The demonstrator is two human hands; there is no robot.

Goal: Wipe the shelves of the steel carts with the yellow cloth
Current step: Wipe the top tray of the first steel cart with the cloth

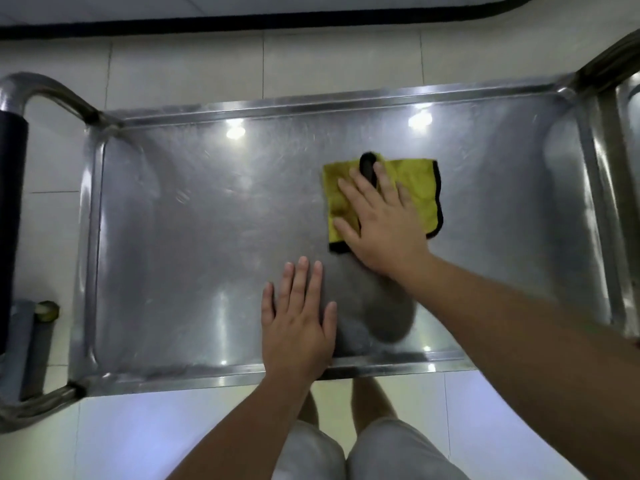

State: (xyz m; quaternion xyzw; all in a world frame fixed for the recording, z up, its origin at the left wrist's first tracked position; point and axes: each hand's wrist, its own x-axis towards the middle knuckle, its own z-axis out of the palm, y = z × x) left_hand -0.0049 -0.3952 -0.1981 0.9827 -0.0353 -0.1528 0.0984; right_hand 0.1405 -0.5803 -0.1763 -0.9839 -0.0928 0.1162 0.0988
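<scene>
The top shelf [194, 237] of a steel cart fills the view, a shallow tray with a raised rim and bright ceiling reflections across its scuffed surface. The yellow cloth [415, 192], edged in black, lies folded on the shelf right of centre, towards the far rim. The right hand [377, 216] rests flat on top of it, fingers straight and spread, palm pressing the cloth down; nothing is curled round it. The left hand [299, 320] lies flat on the bare steel near the near rim, fingers straight and close together, holding nothing, well apart from the cloth. At the left end the cart's tubular handle [38, 88] curves out, with a dark grip on it. At the right edge part of a second steel cart [627, 109] shows. Below the shelf are pale floor tiles [180, 60] and the person's knees in light shorts [388, 452]
</scene>
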